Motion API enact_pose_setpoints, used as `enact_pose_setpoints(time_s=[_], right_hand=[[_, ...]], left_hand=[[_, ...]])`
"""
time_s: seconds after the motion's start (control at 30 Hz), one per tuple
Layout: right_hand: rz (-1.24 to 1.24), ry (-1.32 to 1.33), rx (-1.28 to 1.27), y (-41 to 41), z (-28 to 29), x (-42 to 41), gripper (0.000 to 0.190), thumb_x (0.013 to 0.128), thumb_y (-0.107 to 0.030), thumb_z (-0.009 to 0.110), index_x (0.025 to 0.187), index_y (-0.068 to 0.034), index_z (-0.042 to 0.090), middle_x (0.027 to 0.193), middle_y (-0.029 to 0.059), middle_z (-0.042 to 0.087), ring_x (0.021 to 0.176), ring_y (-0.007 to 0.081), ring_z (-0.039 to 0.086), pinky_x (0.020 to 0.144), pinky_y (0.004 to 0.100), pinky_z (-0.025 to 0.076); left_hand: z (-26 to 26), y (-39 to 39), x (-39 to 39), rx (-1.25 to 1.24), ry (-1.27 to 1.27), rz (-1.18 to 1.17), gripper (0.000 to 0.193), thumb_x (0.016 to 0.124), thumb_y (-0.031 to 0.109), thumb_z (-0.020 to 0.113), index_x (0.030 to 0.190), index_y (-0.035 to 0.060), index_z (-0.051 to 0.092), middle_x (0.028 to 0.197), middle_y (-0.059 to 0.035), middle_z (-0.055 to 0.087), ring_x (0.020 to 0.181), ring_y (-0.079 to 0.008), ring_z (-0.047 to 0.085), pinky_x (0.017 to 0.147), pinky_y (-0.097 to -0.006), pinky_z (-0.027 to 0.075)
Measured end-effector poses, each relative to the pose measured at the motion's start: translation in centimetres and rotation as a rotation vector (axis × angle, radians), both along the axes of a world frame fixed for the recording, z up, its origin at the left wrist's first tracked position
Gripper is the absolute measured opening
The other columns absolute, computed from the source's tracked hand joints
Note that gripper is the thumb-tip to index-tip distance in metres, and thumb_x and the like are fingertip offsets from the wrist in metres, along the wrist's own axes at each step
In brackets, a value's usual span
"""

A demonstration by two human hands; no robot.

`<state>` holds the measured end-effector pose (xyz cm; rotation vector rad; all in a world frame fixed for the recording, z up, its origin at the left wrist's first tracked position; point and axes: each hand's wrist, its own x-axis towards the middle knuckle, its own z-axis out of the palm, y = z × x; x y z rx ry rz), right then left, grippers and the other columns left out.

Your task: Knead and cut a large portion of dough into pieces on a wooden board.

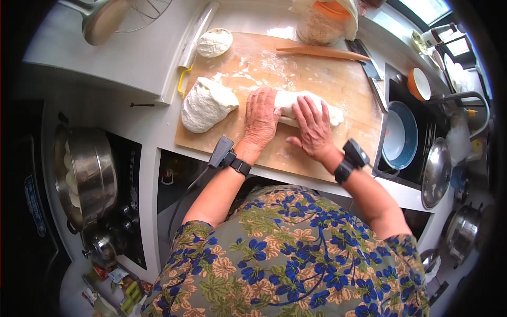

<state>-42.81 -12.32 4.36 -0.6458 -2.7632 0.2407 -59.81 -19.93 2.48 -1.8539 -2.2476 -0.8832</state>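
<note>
A thick, floured dough roll [295, 104] lies across the wooden board [352, 154]. My left hand [261, 117] covers its left end, fingers together and curled over the top. Over its right half, my right hand [315, 130] grips the dough with fingers slightly spread, its thumb low near the board. The dough beneath both hands is hidden. To the left of my left hand sits a larger dough lump [206, 105], apart from the roll. Loose flour dusts the board beyond the hands.
At the board's back are a bowl of flour [214, 42] and a wooden rolling pin [323, 52]. A knife [376, 85] lies along the right edge. A jar [323, 27] stands behind. Right is a blue basin [408, 134]; left, a steel steamer pot [95, 174].
</note>
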Motion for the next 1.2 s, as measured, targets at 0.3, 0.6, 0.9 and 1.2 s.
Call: enact_pose_setpoints(time_s=[0.3,0.6,0.9,1.2], right_hand=[[-0.100,0.129,0.143,11.9,-0.6,-8.6,0.070,0.074,-0.050,0.063,0.128,-0.010,0.047,0.132,0.0113,0.046,0.126,0.0288,0.039,0.104,0.0495,0.028],[0.048,-0.109,0.020,11.9,0.2,-11.5,0.064,0.072,-0.046,0.069,0.121,-0.010,0.051,0.118,0.0156,0.055,0.114,0.0321,0.050,0.097,0.0457,0.036],[-0.156,-0.152,-0.211,15.1,-0.2,-17.1,0.044,0.083,-0.049,0.052,0.100,-0.011,0.066,0.101,0.0081,0.066,0.096,0.0293,0.061,0.079,0.0416,0.047],[0.091,-0.024,0.073,5.2,1.9,-8.6,0.078,0.066,-0.038,0.073,0.132,-0.009,0.042,0.126,0.0137,0.047,0.120,0.0303,0.042,0.098,0.0510,0.031]], left_hand=[[1.3,0.6,2.5,0.000,-0.173,-0.004,0.068,0.080,0.007,0.063,0.139,0.0005,0.031,0.143,-0.0201,0.032,0.132,-0.0356,0.032,0.110,-0.0459,0.026],[1.3,-1.9,2.9,-0.040,-0.398,0.085,0.031,0.079,-0.007,0.050,0.110,-0.0022,0.053,0.119,-0.0198,0.050,0.109,-0.0363,0.052,0.094,-0.0411,0.043],[2.5,-2.7,2.3,0.018,-0.457,0.079,0.025,0.080,-0.008,0.049,0.103,-0.0020,0.056,0.113,-0.0199,0.054,0.106,-0.0367,0.054,0.092,-0.0408,0.045],[4.4,-8.3,-2.3,0.148,-0.095,0.274,0.053,0.078,-0.005,0.059,0.128,-0.0006,0.042,0.134,-0.0202,0.041,0.126,-0.0366,0.040,0.105,-0.0434,0.033]])
